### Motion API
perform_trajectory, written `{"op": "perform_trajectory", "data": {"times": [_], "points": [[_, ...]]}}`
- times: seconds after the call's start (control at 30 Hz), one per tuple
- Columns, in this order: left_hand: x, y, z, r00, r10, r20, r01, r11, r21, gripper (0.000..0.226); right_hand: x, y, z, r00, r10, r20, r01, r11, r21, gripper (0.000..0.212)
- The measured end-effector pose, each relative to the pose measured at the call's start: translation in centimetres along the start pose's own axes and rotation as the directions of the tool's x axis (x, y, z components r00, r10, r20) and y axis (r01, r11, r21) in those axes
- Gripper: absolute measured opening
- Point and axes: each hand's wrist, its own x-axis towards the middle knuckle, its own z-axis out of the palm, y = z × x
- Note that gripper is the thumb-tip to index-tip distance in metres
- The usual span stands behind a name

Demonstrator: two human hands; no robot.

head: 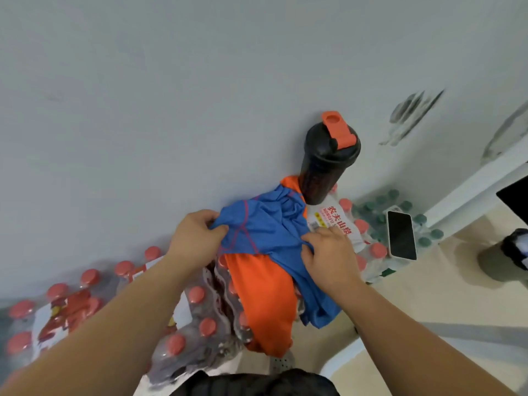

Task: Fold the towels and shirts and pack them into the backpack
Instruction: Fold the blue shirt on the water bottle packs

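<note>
A blue shirt (268, 227) with pink seams lies crumpled on top of an orange shirt (258, 295), both draped over shrink-wrapped packs of bottles by the wall. My left hand (194, 238) pinches the blue shirt's left edge. My right hand (328, 252) grips a fold of the blue shirt at its right side. A black fabric thing (268, 382) shows at the bottom edge; whether it is the backpack I cannot tell. No towel is in view.
A black shaker bottle (323, 167) with an orange lid stands behind the shirts against the grey wall. Packs of red-capped bottles (91, 304) fill the left; green-capped bottles (400, 210) sit at right with a phone (401, 235) on them. Beige floor lies to the right.
</note>
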Motion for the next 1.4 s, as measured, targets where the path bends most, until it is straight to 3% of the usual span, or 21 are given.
{"op": "perform_trajectory", "data": {"times": [0.17,0.33,0.4,0.5,0.63,0.73,0.87,0.97,1.07,1.17,1.3,1.4], "points": [[-2.7,-0.3,-4.0,0.999,0.052,-0.013,-0.053,0.991,-0.124,0.02,-1.9,-3.5,-2.6,0.982,-0.012,-0.186,0.067,0.954,0.293,0.013],[-5.6,-4.0,-8.6,0.999,0.028,-0.033,-0.033,0.982,-0.185,0.031,-4.9,-10.2,-4.4,0.938,-0.216,-0.271,0.3,0.899,0.319,0.011],[-6.7,-5.9,-10.7,1.0,0.004,-0.015,-0.007,0.98,-0.198,0.023,-6.3,-13.4,-4.0,0.931,-0.289,-0.224,0.35,0.88,0.321,0.021],[-8.1,-9.2,-14.1,0.999,-0.032,-0.01,0.031,0.99,-0.136,0.016,-8.4,-17.7,-2.4,0.936,-0.348,-0.062,0.348,0.88,0.324,0.016],[-9.2,-14.2,-17.8,1.0,0.016,-0.009,-0.015,0.995,0.098,0.014,-10.3,-21.1,0.9,0.902,-0.337,0.27,0.293,0.937,0.191,0.012],[-9.7,-18.2,-18.9,0.998,0.038,0.041,-0.05,0.942,0.332,0.011,-11.2,-21.6,2.9,0.832,-0.263,0.489,0.294,0.956,0.014,0.033],[-10.2,-21.5,-18.9,0.996,0.005,0.094,-0.045,0.898,0.437,0.025,-10.7,-20.9,4.6,0.931,-0.222,0.289,0.256,0.963,-0.087,0.039],[-10.5,-22.8,-18.9,0.997,0.006,0.075,-0.04,0.889,0.456,0.017,-8.5,-20.3,4.4,0.974,-0.175,0.142,0.197,0.968,-0.157,0.048],[-10.9,-23.5,-19.4,0.999,-0.006,0.04,-0.015,0.869,0.495,0.006,-5.9,-19.8,4.3,0.953,-0.123,0.278,0.2,0.941,-0.272,0.066],[-11.4,-23.8,-19.5,1.0,-0.012,0.005,0.007,0.836,0.549,0.005,-4.1,-19.7,5.1,0.914,-0.121,0.388,0.254,0.915,-0.314,0.07],[-11.8,-24.1,-19.2,0.997,-0.054,-0.063,0.081,0.789,0.609,0.012,-3.3,-19.4,5.6,0.921,-0.143,0.363,0.28,0.889,-0.361,0.064],[-11.9,-23.9,-18.4,0.997,-0.048,-0.06,0.075,0.773,0.63,0.017,-3.1,-19.0,5.7,0.912,-0.183,0.367,0.327,0.865,-0.382,0.043]]}}
